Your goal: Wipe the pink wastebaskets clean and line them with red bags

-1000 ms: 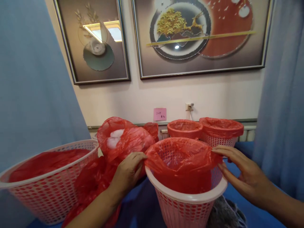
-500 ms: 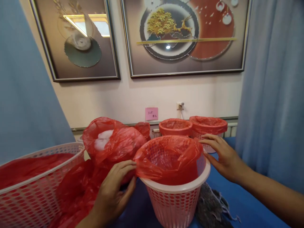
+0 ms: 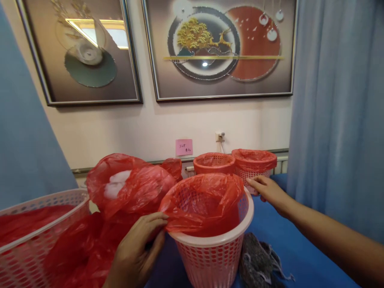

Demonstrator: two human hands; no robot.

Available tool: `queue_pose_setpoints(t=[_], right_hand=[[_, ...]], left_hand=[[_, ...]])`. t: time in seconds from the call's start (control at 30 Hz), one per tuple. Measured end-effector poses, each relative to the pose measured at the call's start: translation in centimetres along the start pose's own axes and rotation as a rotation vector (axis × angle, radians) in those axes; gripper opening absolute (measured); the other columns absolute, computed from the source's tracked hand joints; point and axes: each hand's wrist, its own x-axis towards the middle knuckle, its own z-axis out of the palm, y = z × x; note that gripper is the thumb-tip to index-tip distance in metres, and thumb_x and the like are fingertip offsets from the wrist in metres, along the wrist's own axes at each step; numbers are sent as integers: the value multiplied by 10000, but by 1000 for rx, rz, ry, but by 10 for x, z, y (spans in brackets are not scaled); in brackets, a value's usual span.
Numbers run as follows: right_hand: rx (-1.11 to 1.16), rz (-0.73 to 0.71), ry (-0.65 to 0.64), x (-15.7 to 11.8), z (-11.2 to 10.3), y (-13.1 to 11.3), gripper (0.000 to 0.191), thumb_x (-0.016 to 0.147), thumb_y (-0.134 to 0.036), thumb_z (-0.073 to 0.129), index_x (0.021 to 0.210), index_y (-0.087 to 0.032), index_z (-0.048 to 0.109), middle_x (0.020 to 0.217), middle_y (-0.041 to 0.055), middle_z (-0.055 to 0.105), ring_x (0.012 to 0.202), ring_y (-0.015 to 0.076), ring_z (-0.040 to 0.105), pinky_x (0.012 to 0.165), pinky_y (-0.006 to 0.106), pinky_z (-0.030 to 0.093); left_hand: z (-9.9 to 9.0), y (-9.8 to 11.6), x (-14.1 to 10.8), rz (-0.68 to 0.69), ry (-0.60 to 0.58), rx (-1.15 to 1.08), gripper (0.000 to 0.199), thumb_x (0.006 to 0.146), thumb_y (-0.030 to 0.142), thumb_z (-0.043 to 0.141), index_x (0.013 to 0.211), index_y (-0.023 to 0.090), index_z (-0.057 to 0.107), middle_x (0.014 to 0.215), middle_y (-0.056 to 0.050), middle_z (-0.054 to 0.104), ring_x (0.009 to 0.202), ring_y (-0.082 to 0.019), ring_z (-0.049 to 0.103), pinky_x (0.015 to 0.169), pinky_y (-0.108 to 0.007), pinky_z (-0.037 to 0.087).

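Note:
A white perforated plastic basket (image 3: 207, 250) stands in front of me, with a red plastic bag (image 3: 204, 224) lining it. The bag folds over the left of the rim; at the right it sits inside, leaving the rim bare. My left hand (image 3: 139, 248) has its fingertips on the bag's edge at the left rim, the thumb bent below them. Just beyond the right rim is my right hand (image 3: 271, 194), fingers drawn together and pointing left near the bag's edge. Whether anything is between those fingers I cannot make out.
Two lined baskets, a red-rimmed basket (image 3: 214, 162) and another basket (image 3: 255, 162), stand behind. At left are a bulging red bag (image 3: 144, 184) with white contents and a large white basket (image 3: 45, 228). Grey fringed cloth (image 3: 259, 260) lies on the blue surface (image 3: 300, 244).
My right hand's fingers have closed together from a spread pose, and the thumb is now hidden. My left hand stays at the rim. The whole view has shifted slightly.

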Motion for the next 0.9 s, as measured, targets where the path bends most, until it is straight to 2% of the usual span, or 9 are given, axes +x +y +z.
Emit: queue_pose_setpoints(t=[0.07, 0.13, 0.27, 0.4, 0.53, 0.6, 0.7, 0.83, 0.9], right_hand=[[85, 172, -122, 8, 1, -6, 455, 884, -636, 652, 817, -187, 679, 795, 54, 688, 641, 155, 574, 512, 258, 340], [193, 260, -149, 17, 6, -11, 463, 834, -640, 730, 774, -185, 669, 735, 27, 665, 584, 121, 517, 502, 243, 298], [332, 266, -132, 31, 19, -9, 375, 750, -441, 857, 654, -193, 593, 580, -27, 578, 525, 95, 466, 509, 233, 330], [434, 253, -119, 35, 21, -4, 261, 776, -314, 823, 675, -192, 616, 627, 8, 655, 565, 116, 567, 535, 233, 419], [564, 276, -106, 28, 10, 3, 81, 857, -229, 713, 798, -179, 690, 784, 71, 763, 664, 143, 693, 630, 242, 543], [614, 296, -84, 21, 5, 9, 57, 878, -193, 675, 827, -178, 697, 773, 72, 768, 651, 145, 708, 641, 245, 568], [663, 322, -52, 10, 2, 15, 62, 882, -167, 657, 837, -186, 695, 729, 63, 762, 610, 149, 707, 627, 250, 580], [770, 315, -58, -8, 8, 17, 74, 846, -162, 710, 913, -173, 740, 839, 67, 794, 671, 144, 717, 675, 250, 591], [816, 301, -71, -19, 12, 18, 87, 831, -215, 769, 898, -169, 738, 797, 45, 763, 621, 125, 663, 612, 233, 550]], left_hand=[[1, 1, -2, -19, -7, -2, 150, 1024, 295, 606, 1139, 274, 699, 1070, -15, 797, 972, -162, 793, 935, -239, 639], [3, 1, -4, -33, -2, -12, 158, 1028, 317, 602, 1145, 279, 701, 1068, -13, 799, 963, -166, 796, 928, -247, 646], [3, 4, -7, -47, 4, -12, 141, 1025, 320, 605, 1117, 285, 705, 1059, -11, 801, 958, -174, 797, 935, -270, 652], [-2, 6, -5, -32, -13, -9, 128, 1020, 297, 603, 1096, 286, 706, 1047, -10, 804, 951, -170, 798, 912, -256, 656], [-5, 7, 0, -15, -47, -10, 143, 1012, 272, 605, 1113, 281, 706, 1055, -26, 813, 948, -188, 808, 877, -268, 668], [-6, 8, 2, -9, -59, -13, 149, 1010, 270, 609, 1118, 282, 711, 1060, -31, 817, 945, -195, 813, 870, -275, 673], [-5, 11, 3, -16, -59, -21, 155, 1013, 280, 607, 1125, 283, 715, 1069, -35, 820, 945, -203, 815, 882, -288, 675], [-3, 14, 1, -40, -74, -33, 138, 1027, 297, 598, 1107, 281, 710, 1097, -41, 808, 967, -198, 809, 895, -282, 674], [-2, 15, -2, -53, -74, -28, 145, 1034, 311, 595, 1129, 271, 697, 1143, -55, 789, 1003, -197, 798, 909, -279, 670]])
